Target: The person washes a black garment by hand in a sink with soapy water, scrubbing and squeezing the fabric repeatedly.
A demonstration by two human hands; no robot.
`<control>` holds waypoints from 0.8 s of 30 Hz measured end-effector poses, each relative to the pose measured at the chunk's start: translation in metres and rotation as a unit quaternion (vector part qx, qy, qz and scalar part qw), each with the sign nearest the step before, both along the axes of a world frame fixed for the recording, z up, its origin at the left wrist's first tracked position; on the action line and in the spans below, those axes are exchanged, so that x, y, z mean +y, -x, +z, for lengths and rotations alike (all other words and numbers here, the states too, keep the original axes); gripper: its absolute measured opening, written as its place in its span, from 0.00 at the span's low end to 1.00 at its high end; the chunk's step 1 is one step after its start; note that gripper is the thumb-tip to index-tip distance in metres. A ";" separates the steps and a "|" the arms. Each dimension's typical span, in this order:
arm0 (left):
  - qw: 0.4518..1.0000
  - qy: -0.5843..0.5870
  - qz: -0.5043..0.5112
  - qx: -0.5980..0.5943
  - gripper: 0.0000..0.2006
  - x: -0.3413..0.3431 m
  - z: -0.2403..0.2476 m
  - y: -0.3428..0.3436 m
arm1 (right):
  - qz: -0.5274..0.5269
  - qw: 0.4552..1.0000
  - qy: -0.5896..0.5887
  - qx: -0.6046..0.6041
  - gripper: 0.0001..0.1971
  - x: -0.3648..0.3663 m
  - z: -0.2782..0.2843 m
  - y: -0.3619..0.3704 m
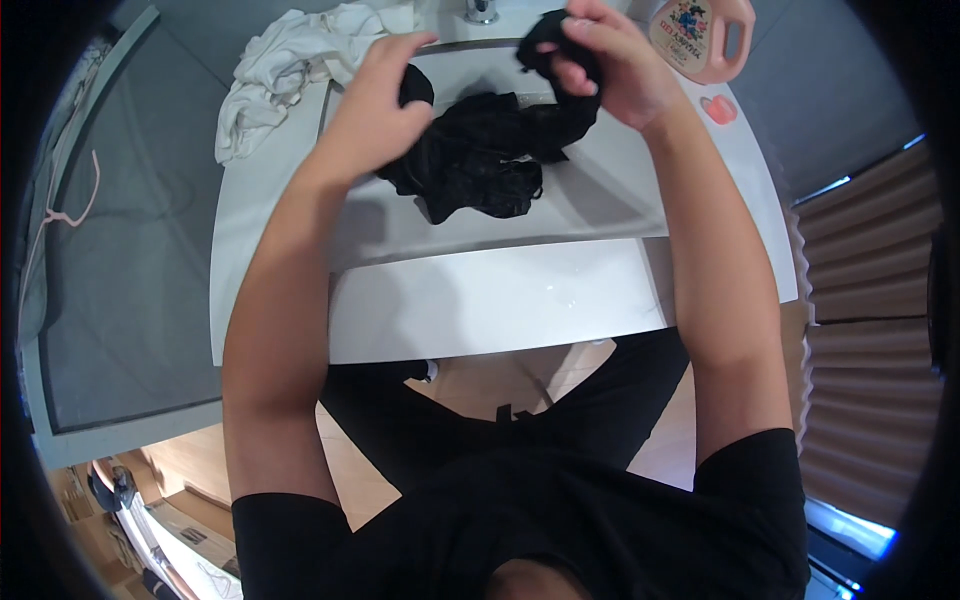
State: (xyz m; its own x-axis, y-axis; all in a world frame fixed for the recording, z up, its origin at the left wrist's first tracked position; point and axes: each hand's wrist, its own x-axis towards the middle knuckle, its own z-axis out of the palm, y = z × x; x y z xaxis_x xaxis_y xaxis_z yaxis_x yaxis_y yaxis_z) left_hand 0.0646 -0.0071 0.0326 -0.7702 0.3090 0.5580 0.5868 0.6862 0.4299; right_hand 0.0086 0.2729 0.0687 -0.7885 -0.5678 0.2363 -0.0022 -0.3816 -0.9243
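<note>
A wet-looking black garment [475, 140] lies crumpled in the white sink basin [610, 195]. One end of it rises toward the far right, where my right hand [635, 75] grips a bunched part above the basin's back edge. On the left side of the basin, my left hand [380, 115] is held with its thumb and fingers spread apart. A rounded black part of the cloth shows between that thumb and the fingers; whether they touch it I cannot tell.
White cloth [290, 65] is heaped at the counter's back left. A metal faucet [482, 12] stands behind the basin. Back right are a pink handled bottle [705, 45] and a small pink cap-like piece [718, 109]. A pleated brown curtain [865, 270] hangs at right.
</note>
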 end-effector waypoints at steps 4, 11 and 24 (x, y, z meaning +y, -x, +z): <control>0.983 -0.113 -0.125 -0.075 0.36 0.050 0.009 -0.030 | 0.236 0.971 -0.030 0.038 0.13 -0.015 -0.001 -0.019; 0.983 -0.124 -0.063 -0.121 0.11 0.036 -0.014 -0.008 | 0.296 0.953 0.008 0.062 0.17 -0.017 0.011 -0.034; 0.953 -0.184 0.222 -0.092 0.10 -0.025 -0.052 0.053 | 0.105 0.940 0.324 0.004 0.16 0.049 0.025 0.011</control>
State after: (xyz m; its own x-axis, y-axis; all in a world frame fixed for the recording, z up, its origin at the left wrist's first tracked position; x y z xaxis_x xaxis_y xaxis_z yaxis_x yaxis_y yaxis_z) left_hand 0.0117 -0.0318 -0.0197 -0.8744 -0.2606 0.4093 0.1656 0.6326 0.7566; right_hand -0.0028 0.3222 0.0942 -0.6717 -0.4457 0.5917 0.1313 -0.8578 -0.4970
